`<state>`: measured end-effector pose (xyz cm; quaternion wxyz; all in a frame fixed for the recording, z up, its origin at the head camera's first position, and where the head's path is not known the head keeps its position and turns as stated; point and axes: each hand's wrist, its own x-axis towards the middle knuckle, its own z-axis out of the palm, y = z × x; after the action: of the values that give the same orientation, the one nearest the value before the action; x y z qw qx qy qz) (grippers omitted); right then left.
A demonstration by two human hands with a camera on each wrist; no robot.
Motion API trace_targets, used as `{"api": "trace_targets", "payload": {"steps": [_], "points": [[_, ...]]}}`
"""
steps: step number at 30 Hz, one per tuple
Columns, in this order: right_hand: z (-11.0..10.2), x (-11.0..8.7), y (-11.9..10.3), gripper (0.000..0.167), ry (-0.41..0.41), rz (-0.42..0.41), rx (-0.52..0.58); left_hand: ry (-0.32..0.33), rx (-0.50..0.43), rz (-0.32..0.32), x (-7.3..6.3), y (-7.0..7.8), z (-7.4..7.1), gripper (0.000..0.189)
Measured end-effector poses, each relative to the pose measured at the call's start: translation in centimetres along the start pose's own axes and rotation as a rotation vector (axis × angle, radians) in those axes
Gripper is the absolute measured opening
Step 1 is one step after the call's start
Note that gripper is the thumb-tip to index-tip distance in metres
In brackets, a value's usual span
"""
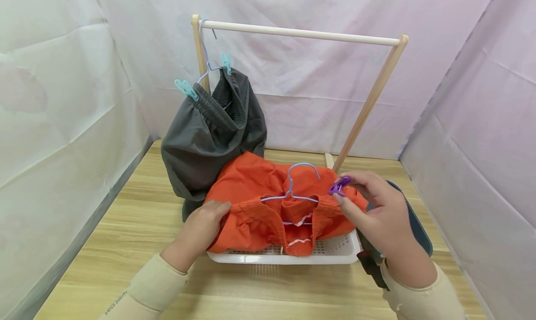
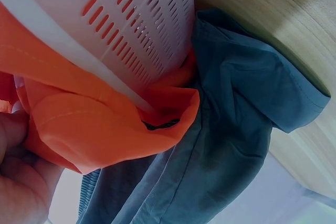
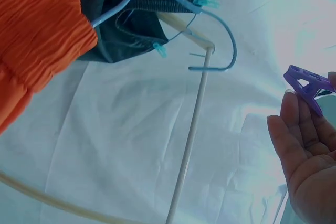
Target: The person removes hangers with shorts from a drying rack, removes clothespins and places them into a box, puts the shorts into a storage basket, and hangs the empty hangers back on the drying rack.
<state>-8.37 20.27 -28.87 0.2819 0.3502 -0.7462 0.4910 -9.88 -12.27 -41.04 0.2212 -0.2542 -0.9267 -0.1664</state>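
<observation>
Orange elastic-waisted shorts lie over a white plastic basket. A lilac hanger sits inside their waistband, its hook pointing up. My left hand grips the waistband's left end; in the left wrist view the thumb and fingers pinch the orange cloth. With thumb and fingertips, my right hand pinches a purple clothespin just above the waistband's right end. In the right wrist view the purple clothespin stands apart from the orange cloth.
Behind the basket stands a rack with a white rail and wooden legs. At its left end hang dark grey bottoms on a hanger, fixed by light-blue clothespins. A dark blue tray lies partly behind my right hand.
</observation>
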Motion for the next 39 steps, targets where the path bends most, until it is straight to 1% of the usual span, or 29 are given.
{"api": "trace_targets", "payload": {"steps": [3,6,9,11,20,27,33,39], "points": [[-0.4,0.0,0.2,0.025,0.024,0.025,0.011,0.002,0.001,0.001,0.0,0.0,0.0,0.025],[-1.0,-0.1,0.6,0.030,0.030,0.059,-0.030,0.005,-0.001,0.005,0.0,-0.1,0.0,0.025],[-1.5,-0.3,1.2,0.035,0.035,0.080,-0.047,0.008,-0.002,0.010,-0.1,-0.2,0.1,0.025],[-1.9,-0.5,1.6,0.035,0.039,0.100,-0.059,0.009,0.002,0.012,-0.1,-0.3,0.2,0.025],[-3.1,-1.4,2.9,0.030,0.066,0.284,-0.207,0.000,0.008,0.004,0.0,-0.2,0.1,0.025],[-3.9,-2.0,4.2,0.024,0.041,0.400,-0.309,-0.003,0.010,0.003,0.0,-0.1,0.1,0.025],[-4.6,-2.4,5.0,0.024,0.016,0.452,-0.364,0.008,0.009,0.009,-0.1,-0.3,0.2,0.024],[-5.3,-2.9,5.6,0.025,-0.019,0.527,-0.437,0.009,0.012,0.015,0.0,-0.1,0.1,0.024]]}}
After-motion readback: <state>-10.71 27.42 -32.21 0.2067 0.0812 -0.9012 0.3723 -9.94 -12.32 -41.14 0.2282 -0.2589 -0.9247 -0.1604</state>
